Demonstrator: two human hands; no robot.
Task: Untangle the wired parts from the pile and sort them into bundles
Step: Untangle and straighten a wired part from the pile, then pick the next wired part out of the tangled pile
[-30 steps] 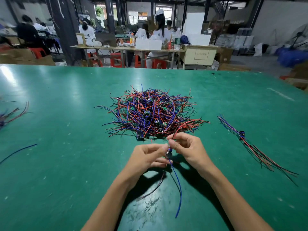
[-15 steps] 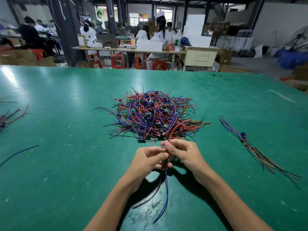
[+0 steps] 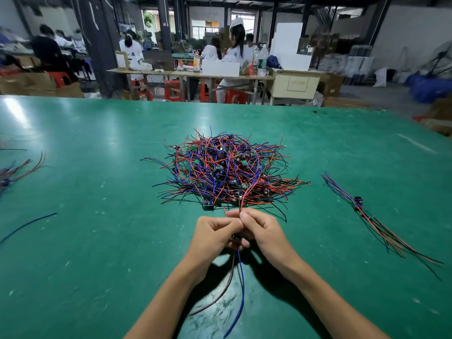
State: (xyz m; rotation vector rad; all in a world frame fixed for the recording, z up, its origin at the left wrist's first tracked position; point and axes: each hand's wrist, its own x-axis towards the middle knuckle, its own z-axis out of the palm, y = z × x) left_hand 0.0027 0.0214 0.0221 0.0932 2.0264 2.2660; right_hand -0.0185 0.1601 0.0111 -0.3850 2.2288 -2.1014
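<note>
A wired part (image 3: 236, 238) is pinched between the left hand (image 3: 215, 237) and the right hand (image 3: 264, 232), which are held together just at 6 o'clock of the pile (image 3: 227, 170) (its blue wire (image 3: 241, 289) trails toward the viewer). A sorted bundle (image 3: 367, 216) is laid at 3 o'clock on the green table (image 3: 97, 241).

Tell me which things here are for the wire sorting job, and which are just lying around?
For the job: tangled pile, wired part being held, left hand, right hand, sorted bundle.

Lying about: loose blue wire, bottles, white boxes.
</note>
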